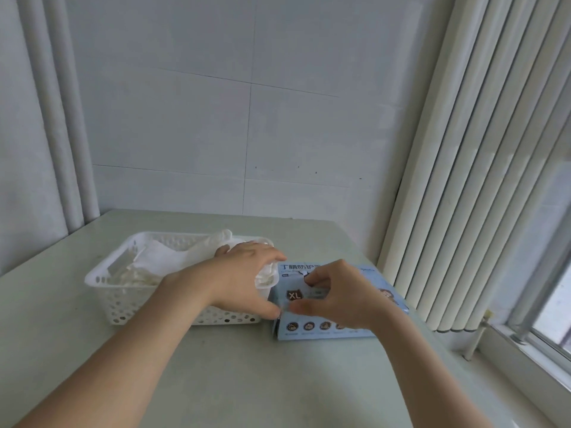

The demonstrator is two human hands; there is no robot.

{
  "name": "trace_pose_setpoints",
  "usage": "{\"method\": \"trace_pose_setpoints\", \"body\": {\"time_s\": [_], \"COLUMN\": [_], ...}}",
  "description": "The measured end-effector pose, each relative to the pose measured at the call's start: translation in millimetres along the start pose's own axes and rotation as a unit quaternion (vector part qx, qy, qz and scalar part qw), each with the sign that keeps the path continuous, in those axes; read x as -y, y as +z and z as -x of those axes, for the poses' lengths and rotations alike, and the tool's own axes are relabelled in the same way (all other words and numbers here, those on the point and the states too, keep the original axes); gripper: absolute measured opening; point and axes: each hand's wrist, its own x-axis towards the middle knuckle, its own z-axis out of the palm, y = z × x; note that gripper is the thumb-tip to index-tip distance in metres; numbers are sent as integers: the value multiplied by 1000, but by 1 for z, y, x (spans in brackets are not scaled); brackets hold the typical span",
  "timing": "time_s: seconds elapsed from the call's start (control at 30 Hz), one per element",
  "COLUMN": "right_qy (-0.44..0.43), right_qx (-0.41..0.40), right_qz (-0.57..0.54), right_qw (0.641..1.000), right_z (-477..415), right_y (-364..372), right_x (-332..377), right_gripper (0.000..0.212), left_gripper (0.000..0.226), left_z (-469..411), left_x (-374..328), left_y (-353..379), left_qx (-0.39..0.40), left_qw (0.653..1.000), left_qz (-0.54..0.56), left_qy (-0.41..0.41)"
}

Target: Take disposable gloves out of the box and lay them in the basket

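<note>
A white perforated basket (123, 299) stands on the table at the left, with several white disposable gloves (167, 257) lying in it. To its right, touching it, lies a light blue glove box (312, 330) marked XL. My left hand (244, 273) rests with relaxed, spread fingers over the basket's right end, its thumb by the box's near left corner. My right hand (336, 291) is on top of the box, fingers curled at the opening, where they pinch a bit of white glove (304, 275). The opening itself is mostly hidden by this hand.
The pale green table (234, 366) stands against a grey wall. White vertical blinds (482, 180) and a window sill (525, 366) run along the right. Pale pipes (61, 118) rise at the far left corner.
</note>
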Motion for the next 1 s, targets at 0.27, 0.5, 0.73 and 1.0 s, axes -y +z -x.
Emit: {"method": "trace_pose_setpoints", "body": {"time_s": [0.27, 0.5, 0.73, 1.0], "right_qy": [-157, -174, -75, -69], "right_qx": [-198, -230, -183, -193], "right_qz": [241, 250, 176, 113], "right_qw": [937, 924, 964, 972], "right_z": [-2, -7, -16, -24], "right_y": [14, 16, 27, 47], "right_x": [3, -12, -17, -21], "right_gripper": [8, 10, 38, 32], "left_gripper": [140, 138, 128, 123], "left_z": [-16, -19, -9, -12], "left_x": [0, -6, 1, 9], "left_y": [13, 16, 8, 15], "left_qx": [-118, -152, -45, -56], "left_qw": [992, 984, 993, 997], "left_qz": [-35, -88, -91, -22], "left_qy": [35, 19, -60, -50]}}
